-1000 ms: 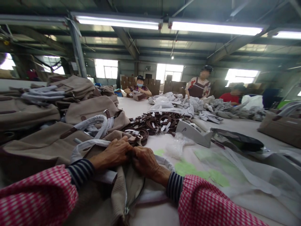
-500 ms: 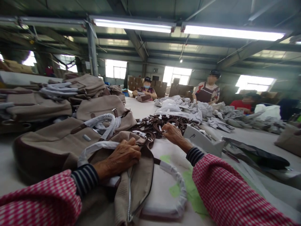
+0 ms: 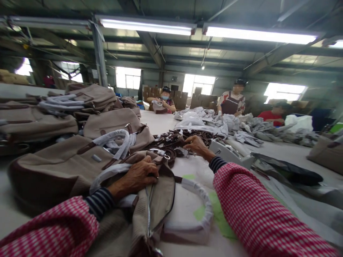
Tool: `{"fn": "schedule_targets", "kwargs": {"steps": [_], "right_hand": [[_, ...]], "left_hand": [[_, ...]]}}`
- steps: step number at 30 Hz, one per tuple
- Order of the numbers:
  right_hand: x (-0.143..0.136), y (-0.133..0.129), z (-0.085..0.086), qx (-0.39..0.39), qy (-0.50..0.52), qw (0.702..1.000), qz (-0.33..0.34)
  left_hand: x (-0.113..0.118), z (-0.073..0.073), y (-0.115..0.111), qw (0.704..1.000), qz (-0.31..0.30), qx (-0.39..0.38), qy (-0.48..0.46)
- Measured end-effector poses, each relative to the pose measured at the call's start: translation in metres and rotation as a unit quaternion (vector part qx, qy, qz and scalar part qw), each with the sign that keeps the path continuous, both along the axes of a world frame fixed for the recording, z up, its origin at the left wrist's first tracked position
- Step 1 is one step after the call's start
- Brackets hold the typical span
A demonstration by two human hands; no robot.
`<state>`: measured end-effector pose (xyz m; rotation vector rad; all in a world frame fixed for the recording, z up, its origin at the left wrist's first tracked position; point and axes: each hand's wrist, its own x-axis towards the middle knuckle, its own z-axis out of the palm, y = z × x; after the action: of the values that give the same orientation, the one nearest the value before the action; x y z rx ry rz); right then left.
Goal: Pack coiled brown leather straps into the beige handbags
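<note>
An open taupe bag with a silver zipper lies in front of me. My left hand is closed on its upper edge, fingers curled. One handle wrapped in white loops out to the bag's right. Farther forward, my right hand has its fingers pinched at the near right edge of a heap of coiled dark brown straps. A strap with a small metal clasp appears to be between the fingertips.
Taupe bags are piled at the left. A white box stands beside my right wrist, with dark plastic packaging beyond it. Crumpled grey-white wrapping covers the far table. Three people are at its far side.
My right hand has closed on a brown strap at the heap, and a clasp now hangs below the fingers. My left hand stays on the bag. The view has shifted slightly.
</note>
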<state>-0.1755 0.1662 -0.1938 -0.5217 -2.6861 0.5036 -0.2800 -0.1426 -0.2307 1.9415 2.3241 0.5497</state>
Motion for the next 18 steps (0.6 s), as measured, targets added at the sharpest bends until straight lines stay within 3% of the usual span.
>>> {"fn": "schedule_targets", "kwargs": {"steps": [4, 12, 18], "right_hand": [[0.032, -0.005, 0.021, -0.047, 0.028, 0.998, 0.04], [0.074, -0.053, -0.006, -0.079, 0.0, 0.988, 0.134], [0.149, -0.024, 0.012, -0.099, 0.096, 0.99, 0.038]], "left_hand": [[0.001, 0.003, 0.0, 1.0, -0.016, -0.003, 0.002], [-0.007, -0.001, -0.001, 0.999, -0.031, -0.006, -0.003], [-0.007, 0.0, -0.003, 0.998, -0.05, -0.006, -0.036]]}}
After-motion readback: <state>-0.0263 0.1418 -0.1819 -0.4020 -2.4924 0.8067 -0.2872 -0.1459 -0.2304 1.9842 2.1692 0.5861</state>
